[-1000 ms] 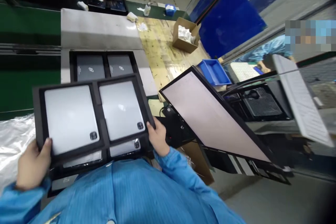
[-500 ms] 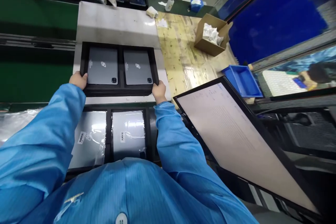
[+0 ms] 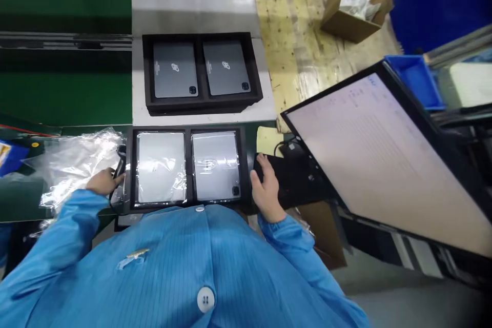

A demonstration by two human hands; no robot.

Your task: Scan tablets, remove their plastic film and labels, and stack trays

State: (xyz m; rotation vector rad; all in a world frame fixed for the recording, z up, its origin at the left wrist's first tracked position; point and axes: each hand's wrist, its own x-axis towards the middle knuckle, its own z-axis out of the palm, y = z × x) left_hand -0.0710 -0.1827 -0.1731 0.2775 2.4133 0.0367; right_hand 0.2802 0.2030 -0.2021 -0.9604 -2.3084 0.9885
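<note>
Just in front of me lies a black foam tray [image 3: 188,164] with two silver tablets in clear plastic wrap, the left tablet [image 3: 161,166] and the right tablet [image 3: 215,166]. Left of it, my left hand [image 3: 103,182] has its fingers closed round a slim black device with a cable, which looks like a barcode scanner [image 3: 120,161]. To the tray's right is my right hand [image 3: 266,190], open, with fingers stretched out and nothing held. Farther off, a second black foam tray [image 3: 200,105] holds two unwrapped grey tablets [image 3: 175,74].
Clear plastic bags [image 3: 80,159] lie at the left. A large monitor [image 3: 369,143] leans in from the right, with a yellow paper [image 3: 268,139] near its left corner. Behind stand a cardboard box [image 3: 342,25] of white tissue and a blue bin [image 3: 417,79].
Both hands have let go of the far tray and come back beside the near tray. The left now grips the black device. My view has tilted down, and the co-worker's hands are out of sight.
</note>
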